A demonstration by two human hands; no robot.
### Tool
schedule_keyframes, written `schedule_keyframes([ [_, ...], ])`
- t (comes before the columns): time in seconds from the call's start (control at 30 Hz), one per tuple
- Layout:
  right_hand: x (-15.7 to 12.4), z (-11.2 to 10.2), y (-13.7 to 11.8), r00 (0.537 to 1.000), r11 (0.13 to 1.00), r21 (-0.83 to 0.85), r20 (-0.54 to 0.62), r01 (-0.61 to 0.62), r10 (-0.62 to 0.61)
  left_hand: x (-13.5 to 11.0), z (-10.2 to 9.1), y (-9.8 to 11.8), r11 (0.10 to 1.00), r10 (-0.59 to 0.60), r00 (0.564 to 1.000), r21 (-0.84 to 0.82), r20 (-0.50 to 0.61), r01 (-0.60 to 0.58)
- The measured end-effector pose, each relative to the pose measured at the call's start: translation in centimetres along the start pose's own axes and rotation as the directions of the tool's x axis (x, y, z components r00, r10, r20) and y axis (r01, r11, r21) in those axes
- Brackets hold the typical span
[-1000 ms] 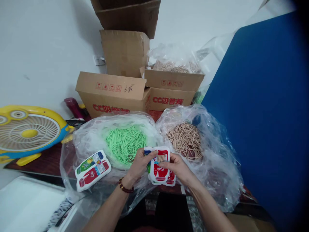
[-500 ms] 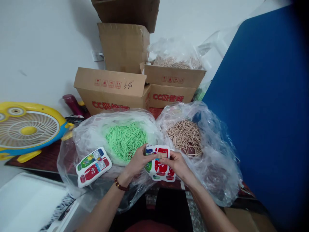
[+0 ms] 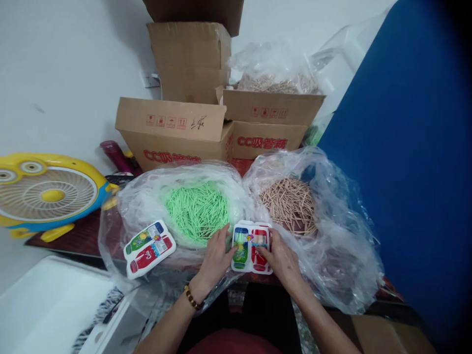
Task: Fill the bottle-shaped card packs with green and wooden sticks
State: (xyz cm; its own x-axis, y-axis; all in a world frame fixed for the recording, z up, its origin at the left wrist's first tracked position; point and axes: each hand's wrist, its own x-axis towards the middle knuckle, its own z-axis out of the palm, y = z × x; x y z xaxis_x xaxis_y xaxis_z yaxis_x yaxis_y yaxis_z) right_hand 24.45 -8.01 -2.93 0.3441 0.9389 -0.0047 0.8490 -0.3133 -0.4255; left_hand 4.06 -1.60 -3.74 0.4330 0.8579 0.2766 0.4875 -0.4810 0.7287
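A bottle-shaped candy package (image 3: 241,258) with a green Sprite-style bottle and a red Cola bottle lies in front of me at the table edge. Another white rim shows behind its top. My right hand (image 3: 283,259) is closed on its right side, the thumb across the red bottle. Pale brown sticks show in that bottle's window, green ones in the other. At the left edge my left hand (image 3: 216,259) has fingers stretched and apart, its thumb touching the package. A similar package (image 3: 150,249) lies to the left on plastic.
Bright green candy sticks (image 3: 198,211) and brown candy sticks (image 3: 289,204) lie in spread plastic bags. Behind stand cardboard boxes (image 3: 169,130). A yellow fan (image 3: 53,195) is at left, a blue panel (image 3: 405,172) at right.
The brown sticks held over the package are now in the red bottle's window. The package sits squarer, its green side uncovered, and my left hand has loosened and drawn to its left edge.
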Motion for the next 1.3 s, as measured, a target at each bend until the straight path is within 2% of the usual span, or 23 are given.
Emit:
schedule_keyframes([
  [0.1,-0.5,-0.1,0.4,0.997,0.999,-0.035,-0.074,0.005,-0.007,-0.8,-2.0,-1.3,0.998,-0.022,0.998,0.052,-0.061,0.025],
  [0.17,-0.7,-0.3,0.3,0.995,1.0,-0.013,-0.098,0.017,-0.018,-1.0,-4.5,-3.0,0.985,-0.043,0.988,0.158,-0.146,0.066],
  [0.23,-0.6,-0.5,-0.5,0.992,0.996,0.042,-0.097,0.083,-0.079,-1.2,-7.8,-5.3,0.942,-0.065,0.967,0.305,-0.246,0.141],
  [0.3,-0.1,-0.6,-2.3,0.973,0.968,0.105,-0.071,0.226,-0.22,-1.4,-11.3,-7.6,0.851,-0.114,0.949,0.465,-0.294,0.246],
  [0.37,0.9,-0.5,-5.0,0.921,0.912,0.128,-0.046,0.389,-0.386,-1.8,-14.4,-9.6,0.736,-0.197,0.918,0.567,-0.343,0.37],
  [0.43,2.6,0.0,-8.0,0.865,0.862,0.069,-0.011,0.502,-0.502,-2.2,-16.7,-11.2,0.604,-0.269,0.89,0.655,-0.369,0.454],
  [0.5,4.7,0.8,-10.7,0.807,0.806,-0.044,0.051,0.59,-0.588,-2.7,-17.9,-12.4,0.504,-0.338,0.872,0.714,-0.355,0.486],
  [0.57,7.0,1.7,-12.8,0.779,0.755,-0.194,0.132,0.626,-0.613,-3.0,-18.5,-13.4,0.472,-0.401,0.861,0.735,-0.314,0.487],
  [0.63,9.1,2.5,-13.9,0.751,0.679,-0.327,0.204,0.657,-0.628,-3.3,-18.7,-14.4,0.497,-0.443,0.855,0.719,-0.271,0.485],
  [0.7,10.7,3.2,-14.4,0.725,0.628,-0.373,0.247,0.683,-0.642,-3.4,-18.8,-15.2,0.541,-0.457,0.855,0.686,-0.246,0.487],
  [0.9,13.3,4.3,-14.5,0.643,0.492,-0.451,0.287,0.744,-0.71,-2.9,-19.2,-16.2,0.63,-0.437,0.865,0.602,-0.246,0.49],
  [1.07,14.5,4.9,-14.5,0.596,0.441,-0.45,0.297,0.777,-0.746,-1.8,-19.4,-16.5,0.679,-0.444,0.876,0.568,-0.188,0.466],
  [1.2,15.1,5.2,-13.9,0.53,0.378,-0.436,0.307,0.817,-0.791,-1.3,-19.6,-17.0,0.757,-0.426,0.88,0.45,-0.209,0.474],
  [1.3,15.4,5.3,-13.3,0.5,0.362,-0.408,0.307,0.838,-0.81,-0.9,-19.9,-17.3,0.792,-0.41,0.882,0.39,-0.232,0.47],
])
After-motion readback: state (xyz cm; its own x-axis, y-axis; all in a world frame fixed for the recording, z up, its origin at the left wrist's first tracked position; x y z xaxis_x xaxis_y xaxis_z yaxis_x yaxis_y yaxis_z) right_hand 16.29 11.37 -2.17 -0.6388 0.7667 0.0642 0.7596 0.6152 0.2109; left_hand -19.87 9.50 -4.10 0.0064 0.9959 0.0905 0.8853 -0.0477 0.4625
